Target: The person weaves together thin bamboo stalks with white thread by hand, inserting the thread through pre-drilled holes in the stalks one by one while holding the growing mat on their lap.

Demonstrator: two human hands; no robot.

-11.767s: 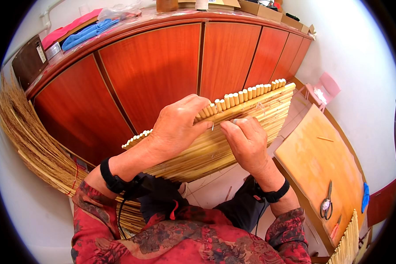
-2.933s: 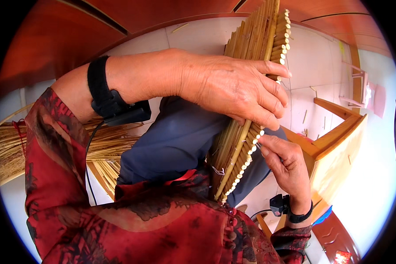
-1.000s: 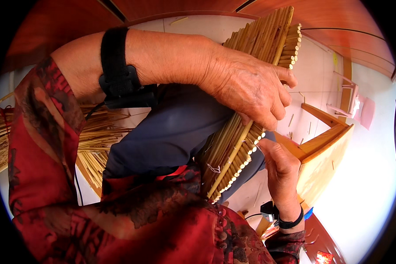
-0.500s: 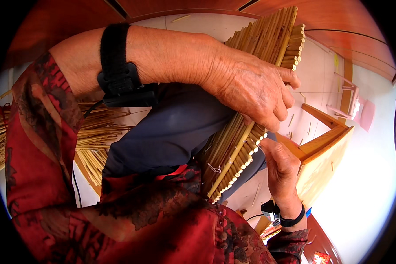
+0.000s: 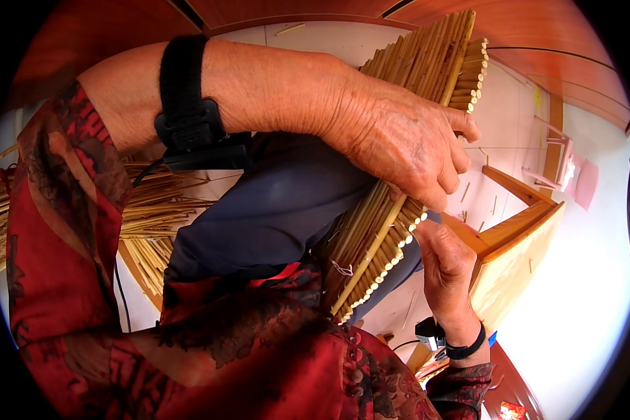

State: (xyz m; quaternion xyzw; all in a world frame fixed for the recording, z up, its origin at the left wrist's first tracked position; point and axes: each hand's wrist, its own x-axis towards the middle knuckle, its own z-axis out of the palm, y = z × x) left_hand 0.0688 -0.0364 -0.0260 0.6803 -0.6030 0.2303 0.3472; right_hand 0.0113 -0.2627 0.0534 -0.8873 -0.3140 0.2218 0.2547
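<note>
A panel of stalks (image 5: 416, 63) lies aslant over my dark-trousered knee, its many tan stalks set side by side. A longer stalk (image 5: 364, 269) runs along it near the right edge, where pale cut ends show. A pinkish thread loop (image 5: 341, 268) sticks up near its lower end. Over the middle of the panel, my left hand (image 5: 406, 143) grips that edge with bent fingers. Just below it, my right hand (image 5: 449, 262) is closed at the same edge, its fingertips partly hidden by the stalks; whatever they pinch is too small to make out.
Loose stalks (image 5: 157, 217) lie in bunches at the left beside my knee. To the right stands a light wooden piece of furniture (image 5: 514, 262), with a pink chair (image 5: 577, 178) beyond it. Cut stalk bits are scattered on the pale floor (image 5: 507, 119). Reddish cabinet fronts (image 5: 294, 8) line the far side.
Hardly anything differs. Both hands stay at the panel's edge, with only a very slight shift of the view.
</note>
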